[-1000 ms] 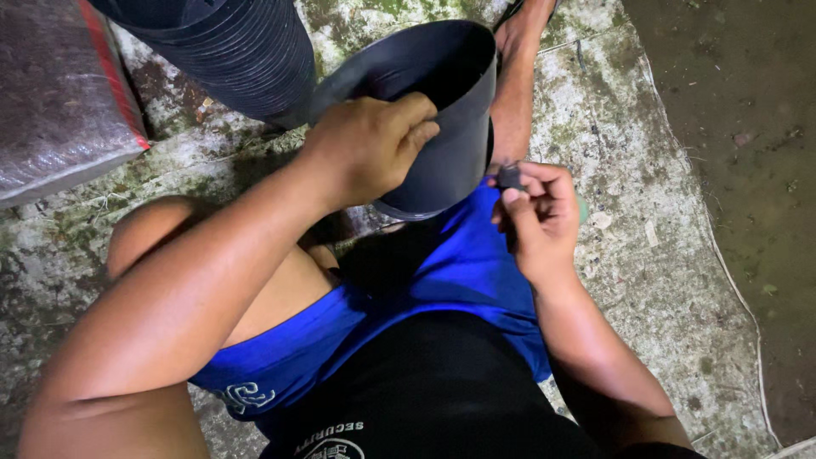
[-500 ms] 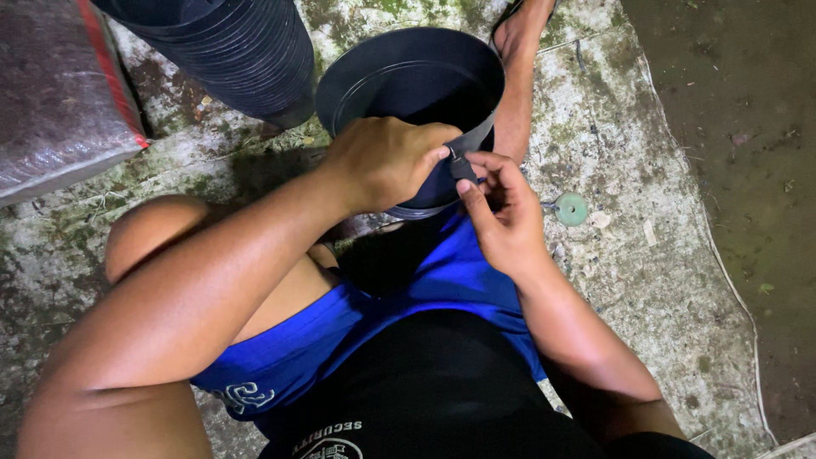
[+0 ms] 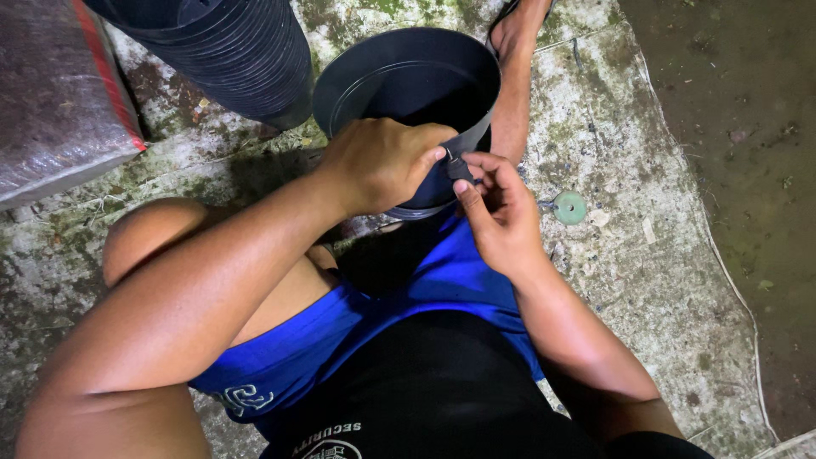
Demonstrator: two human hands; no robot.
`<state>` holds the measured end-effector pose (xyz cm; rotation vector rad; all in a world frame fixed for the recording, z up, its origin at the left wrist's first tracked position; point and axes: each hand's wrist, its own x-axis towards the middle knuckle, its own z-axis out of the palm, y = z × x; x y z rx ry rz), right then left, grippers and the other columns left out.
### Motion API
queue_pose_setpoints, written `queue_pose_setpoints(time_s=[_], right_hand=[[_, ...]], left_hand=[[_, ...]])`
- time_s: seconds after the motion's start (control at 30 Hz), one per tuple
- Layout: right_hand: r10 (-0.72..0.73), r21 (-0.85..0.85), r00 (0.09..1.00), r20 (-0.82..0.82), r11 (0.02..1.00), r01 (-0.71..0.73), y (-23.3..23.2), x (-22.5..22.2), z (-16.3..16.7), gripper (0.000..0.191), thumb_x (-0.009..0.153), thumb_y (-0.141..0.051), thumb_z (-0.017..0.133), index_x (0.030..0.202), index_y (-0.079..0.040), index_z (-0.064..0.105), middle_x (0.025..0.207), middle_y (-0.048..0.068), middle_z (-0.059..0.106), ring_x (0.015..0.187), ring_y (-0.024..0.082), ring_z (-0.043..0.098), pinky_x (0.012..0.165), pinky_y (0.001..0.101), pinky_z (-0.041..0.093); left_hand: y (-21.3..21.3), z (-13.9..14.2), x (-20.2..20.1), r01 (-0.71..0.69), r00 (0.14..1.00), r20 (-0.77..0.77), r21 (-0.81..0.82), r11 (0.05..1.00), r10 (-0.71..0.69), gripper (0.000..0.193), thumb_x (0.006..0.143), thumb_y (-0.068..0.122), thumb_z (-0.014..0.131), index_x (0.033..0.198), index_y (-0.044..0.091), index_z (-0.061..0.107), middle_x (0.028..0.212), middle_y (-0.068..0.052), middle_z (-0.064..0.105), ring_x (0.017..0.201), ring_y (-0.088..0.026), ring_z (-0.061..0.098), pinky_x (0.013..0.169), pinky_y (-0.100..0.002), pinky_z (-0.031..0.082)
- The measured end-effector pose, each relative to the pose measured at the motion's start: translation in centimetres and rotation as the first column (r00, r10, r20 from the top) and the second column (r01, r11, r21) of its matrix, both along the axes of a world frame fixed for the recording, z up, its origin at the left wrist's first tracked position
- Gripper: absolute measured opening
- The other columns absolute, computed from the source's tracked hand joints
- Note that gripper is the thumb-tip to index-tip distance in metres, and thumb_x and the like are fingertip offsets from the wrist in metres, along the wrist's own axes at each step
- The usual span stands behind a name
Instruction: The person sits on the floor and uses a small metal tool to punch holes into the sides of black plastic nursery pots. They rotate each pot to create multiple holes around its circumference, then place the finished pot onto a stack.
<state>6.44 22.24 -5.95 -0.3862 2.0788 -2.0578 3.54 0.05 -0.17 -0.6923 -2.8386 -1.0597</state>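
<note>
Near the top centre of the frame a round black plastic pot (image 3: 408, 93) lies tilted on the person's lap, its open mouth facing up toward the camera. The left hand (image 3: 382, 163) is clenched over the pot's near rim, gripping it. The right hand (image 3: 501, 217), just right of it, pinches a small dark piece (image 3: 459, 168) between thumb and fingertips, right against the rim; what the piece is cannot be told. In the upper left stands a tall stack of ribbed black pots (image 3: 229, 51), with a grey sack with a red edge (image 3: 59, 110) beside it. A small pale green disc (image 3: 569, 207) lies on the mossy concrete floor (image 3: 646, 280) to the right of the right hand.
</note>
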Motion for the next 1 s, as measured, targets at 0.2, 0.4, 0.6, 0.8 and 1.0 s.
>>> queue_pose_setpoints(time_s=[0.2,0.4,0.6,0.8,1.0], right_hand=[[-0.013,0.056,0.995,-0.094,0.998,0.018,-0.3,0.0,0.3,0.032,0.105,0.001,0.066,0.136,0.000,0.056,0.108,0.000,0.065,0.093,0.004,0.056,0.081,0.0189,0.046],[-0.069,0.493,0.957,-0.280,0.845,0.206,-0.5,0.7,3.2,0.027,0.094,-0.007,0.078,0.118,-0.001,0.068,0.089,0.004,0.070,0.067,0.006,0.057,0.060,0.0202,0.045],[0.147,0.520,0.736,-0.660,0.797,0.307,0.5,2.7,4.7,0.023,0.094,-0.004,0.076,0.113,0.002,0.065,0.109,0.017,0.072,0.096,0.025,0.069,0.083,0.0324,0.056],[0.252,-0.533,0.848,0.466,0.845,0.041,2.0,1.7,3.6,0.027,0.096,-0.013,0.074,0.117,0.002,0.069,0.098,0.018,0.076,0.059,0.015,0.064,0.051,0.0238,0.052],[0.115,0.402,0.823,-0.557,0.904,0.146,1.8,1.7,4.8,0.025,0.096,-0.006,0.078,0.117,0.001,0.066,0.116,0.017,0.072,0.100,0.025,0.072,0.086,0.0340,0.057]], left_hand=[[-0.1,-0.7,0.1,-0.028,1.000,0.012,0.033,0.999,0.027,0.022,0.094,0.030,0.065,0.099,0.010,0.074,0.080,-0.017,0.073,0.074,-0.040,0.071,0.067,-0.052,0.056],[0.4,-1.5,0.6,-0.015,0.993,-0.117,-0.037,0.999,0.010,0.026,0.098,0.029,0.066,0.080,0.009,0.068,0.072,-0.015,0.069,0.067,-0.040,0.068,0.061,-0.055,0.052],[0.9,-0.6,2.9,0.039,0.909,-0.411,-0.089,0.995,-0.072,0.020,0.098,0.021,0.064,0.081,0.011,0.064,0.070,-0.005,0.064,0.068,-0.026,0.067,0.062,-0.043,0.052],[1.0,1.2,4.2,0.027,0.789,-0.593,-0.229,0.973,-0.162,0.021,0.089,0.025,0.066,0.093,0.005,0.070,0.073,-0.002,0.062,0.068,-0.019,0.062,0.059,-0.033,0.046],[0.9,1.5,4.3,-0.039,0.754,-0.635,-0.299,0.953,-0.168,0.019,0.088,0.019,0.065,0.096,0.004,0.071,0.076,-0.001,0.063,0.071,-0.017,0.062,0.061,-0.031,0.047]])
